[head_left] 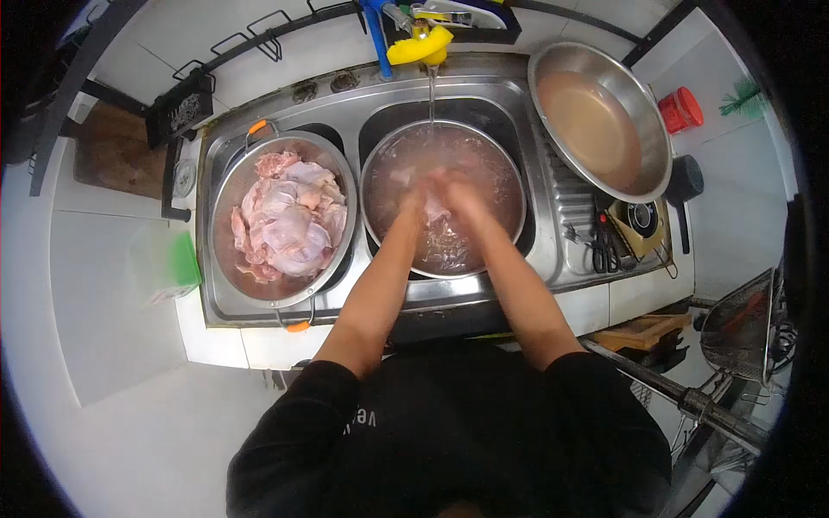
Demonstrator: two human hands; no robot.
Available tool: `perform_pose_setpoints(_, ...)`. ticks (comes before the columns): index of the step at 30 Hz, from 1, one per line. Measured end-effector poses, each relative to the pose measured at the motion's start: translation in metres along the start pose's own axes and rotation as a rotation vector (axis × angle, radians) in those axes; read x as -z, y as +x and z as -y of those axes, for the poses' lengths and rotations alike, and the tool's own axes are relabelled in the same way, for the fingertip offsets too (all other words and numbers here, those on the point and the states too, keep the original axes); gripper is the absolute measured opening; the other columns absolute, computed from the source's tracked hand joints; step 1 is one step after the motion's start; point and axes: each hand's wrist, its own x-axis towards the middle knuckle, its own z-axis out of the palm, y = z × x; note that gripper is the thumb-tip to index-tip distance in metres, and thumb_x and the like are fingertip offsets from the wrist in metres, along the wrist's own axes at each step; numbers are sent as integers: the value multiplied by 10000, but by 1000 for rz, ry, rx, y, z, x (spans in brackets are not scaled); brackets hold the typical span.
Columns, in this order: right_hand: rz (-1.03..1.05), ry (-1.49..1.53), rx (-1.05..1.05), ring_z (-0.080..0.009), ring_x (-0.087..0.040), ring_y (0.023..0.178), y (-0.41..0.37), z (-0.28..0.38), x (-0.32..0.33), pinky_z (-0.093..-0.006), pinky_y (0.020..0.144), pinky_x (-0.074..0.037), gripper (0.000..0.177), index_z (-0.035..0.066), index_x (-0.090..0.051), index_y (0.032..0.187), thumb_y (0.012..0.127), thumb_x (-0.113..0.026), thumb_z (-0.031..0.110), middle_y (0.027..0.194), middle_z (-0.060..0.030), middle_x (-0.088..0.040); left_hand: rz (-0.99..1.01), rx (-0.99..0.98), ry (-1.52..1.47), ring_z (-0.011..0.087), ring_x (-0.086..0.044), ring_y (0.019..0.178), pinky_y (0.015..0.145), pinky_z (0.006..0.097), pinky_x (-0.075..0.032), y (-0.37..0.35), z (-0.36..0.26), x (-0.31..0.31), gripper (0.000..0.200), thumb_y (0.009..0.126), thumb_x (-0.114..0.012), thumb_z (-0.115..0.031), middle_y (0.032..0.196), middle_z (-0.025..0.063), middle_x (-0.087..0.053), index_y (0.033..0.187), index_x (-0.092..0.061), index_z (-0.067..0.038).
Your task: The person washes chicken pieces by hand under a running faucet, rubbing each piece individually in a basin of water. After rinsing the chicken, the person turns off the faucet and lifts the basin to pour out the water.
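Both my hands are in the cloudy pinkish water of a round metal bowl [523, 203], set in the right sink basin. My left hand [420, 195] and my right hand [459, 197] are close together around a pale pink piece of raw chicken [436, 211]. Motion and water blur the fingers, though both hands appear closed on the piece. A stream of water [432, 91] falls from the yellow-wrapped tap [420, 47] into the bowl. To the left, a heap of raw chicken [289, 216] fills a perforated metal colander [226, 281] with orange-gripped handles.
A large metal basin [661, 142] of murky water rests on the drainboard at right. Below it lie black-handled scissors [604, 246] and a burner-like black ring [641, 217]. A red cup [680, 110] stands by the wall. A green-and-clear container [177, 263] sits left of the sink.
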Motion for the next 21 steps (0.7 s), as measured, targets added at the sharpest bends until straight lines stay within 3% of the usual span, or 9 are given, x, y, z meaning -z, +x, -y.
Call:
perform_pose_setpoints(2, -143, -426, 255, -294, -551, 1047, 3, -33, -40, -335, 861, -456, 456, 35, -481, 1225, 908, -456, 362, 1175, -138, -553, -16, -73, -94, 260, -606, 922, 674, 418, -533, -7, 10, -8, 582, 878, -475, -486, 1130, 124, -570, 1264, -434, -51)
perform_pose_setpoints(3, -280, -857, 512, -309, -523, 1098, 7, -44, -47, -340, 899, -438, 519, 58, -420, 1298, 898, -474, 386, 1234, -151, -515, 240, -167, -590, 258, -594, 952, 717, 410, -526, -15, 26, -17, 525, 899, -450, -453, 1129, 124, -571, 1247, -447, -61)
perform_pose_setpoints(4, -286, -858, 513, -309, -523, 1098, 8, -42, -45, -340, 899, -438, 519, 58, -420, 1298, 898, -474, 386, 1234, -151, -515, 497, -257, -1087, 255, -582, 981, 760, 401, -518, -20, 33, -23, 470, 919, -424, -421, 1128, 124, -573, 1231, -461, -71)
perform_pose_setpoints(7, -504, -869, 263, -315, -489, 1142, 20, -26, -38, -358, 931, -404, 624, 120, -340, 1358, 853, -520, 440, 1238, -226, -492, 347, -221, -700, 259, -570, 1004, 786, 401, -509, -28, 12, -26, 453, 926, -413, -407, 1130, 126, -573, 1224, -465, -70)
perform_pose_setpoints(9, -220, -164, 252, -304, -493, 1135, 23, -11, -21, -343, 919, -406, 638, 121, -371, 1342, 822, -575, 430, 1229, -219, -501, 185, -176, -317, 263, -558, 1028, 811, 400, -500, -40, -6, -27, 437, 933, -402, -394, 1131, 129, -574, 1217, -468, -69)
perform_pose_setpoints(10, -234, -241, 267, -308, -519, 1100, 19, -2, -20, -349, 902, -417, 617, 117, -395, 1327, 818, -596, 403, 1197, -220, -525, 105, -153, -134, 265, -552, 1040, 824, 400, -495, -45, -12, -29, 429, 936, -397, -387, 1132, 130, -574, 1214, -470, -69)
perform_pose_setpoints(13, -166, -315, -67, -262, -519, 1071, 17, 30, -4, -327, 867, -439, 674, 65, -374, 1324, 832, -556, 488, 1184, -191, -530, 432, -9, -339, 270, -572, 1006, 807, 419, -505, -60, -27, -35, 439, 932, -407, -391, 1129, 136, -573, 1218, -466, -63)
perform_pose_setpoints(19, -505, -194, -158, -267, -564, 968, 80, 2, 26, -374, 797, -463, 623, 61, -504, 1212, 838, -497, 560, 1105, -170, -584, 251, -57, -50, 267, -619, 844, 676, 370, -534, -61, -25, -37, 470, 912, -442, -423, 1002, 127, -610, 1170, -483, -33)
perform_pose_setpoints(21, -412, 20, -154, -268, -581, 946, 60, 6, 41, -370, 780, -468, 633, 40, -525, 1182, 854, -442, 575, 1016, -160, -613, 243, -49, 4, 279, -610, 882, 705, 398, -526, -57, -24, -28, 448, 912, -466, -380, 1056, 142, -592, 1188, -474, -29)
